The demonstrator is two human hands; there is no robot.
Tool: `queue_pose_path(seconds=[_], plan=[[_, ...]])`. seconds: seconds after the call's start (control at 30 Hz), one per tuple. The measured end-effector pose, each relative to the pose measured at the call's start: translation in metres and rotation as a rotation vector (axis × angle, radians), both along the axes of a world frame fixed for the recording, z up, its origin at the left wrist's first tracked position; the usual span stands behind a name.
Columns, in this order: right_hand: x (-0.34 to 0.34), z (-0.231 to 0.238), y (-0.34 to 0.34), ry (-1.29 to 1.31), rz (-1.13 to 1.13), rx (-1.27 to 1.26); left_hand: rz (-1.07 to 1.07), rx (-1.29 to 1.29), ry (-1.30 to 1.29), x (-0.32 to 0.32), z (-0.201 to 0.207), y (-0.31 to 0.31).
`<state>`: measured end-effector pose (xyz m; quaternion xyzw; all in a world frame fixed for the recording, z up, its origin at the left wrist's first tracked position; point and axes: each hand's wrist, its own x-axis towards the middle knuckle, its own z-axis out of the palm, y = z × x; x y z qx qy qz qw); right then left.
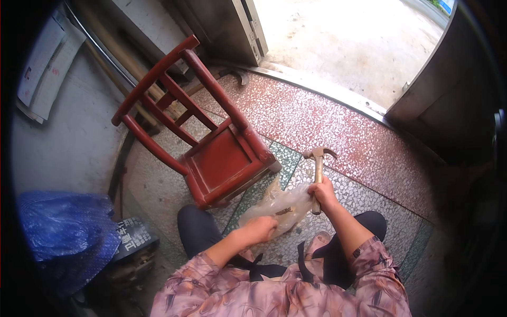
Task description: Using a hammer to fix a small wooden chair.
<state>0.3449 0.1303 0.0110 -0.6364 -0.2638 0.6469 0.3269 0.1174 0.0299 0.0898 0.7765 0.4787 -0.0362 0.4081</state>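
My right hand is wrapped round the handle of a claw hammer, which stands head up with its claw pointing right. The same hand is at the edge of a clear plastic bag hanging between my knees. My left hand is closed on the bag's near left side. Some small brownish pieces show in the bag, too small to name. Just beyond the bag, to the left, a red wooden chair stands with its back toward the wall.
Long poles lean along the left wall. A tool with a curved metal head lies behind the chair. At left, a blue plastic sheet sits beside a dark box. An open doorway with a raised sill is ahead right.
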Motion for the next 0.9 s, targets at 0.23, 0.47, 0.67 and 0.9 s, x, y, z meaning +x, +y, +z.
queue_pose_path(seconds=[0.23, 0.47, 0.67, 0.9], plan=[[0.014, 0.017, 0.004, -0.374, 0.145, 0.151, 0.689, -0.089, -0.581, -0.051, 0.067, 0.075], [0.017, 0.047, 0.002, -0.852, 0.375, 0.307, 0.798, 0.579, -0.45, -0.092, -0.06, 0.125], [0.026, 0.064, 0.019, -0.604, 0.221, 0.657, 0.829, 0.788, -0.42, -0.076, -0.097, 0.115], [-0.017, 0.068, 0.044, -0.118, 0.111, 0.34, 0.846, 0.718, -0.447, -0.082, -0.095, 0.115]])
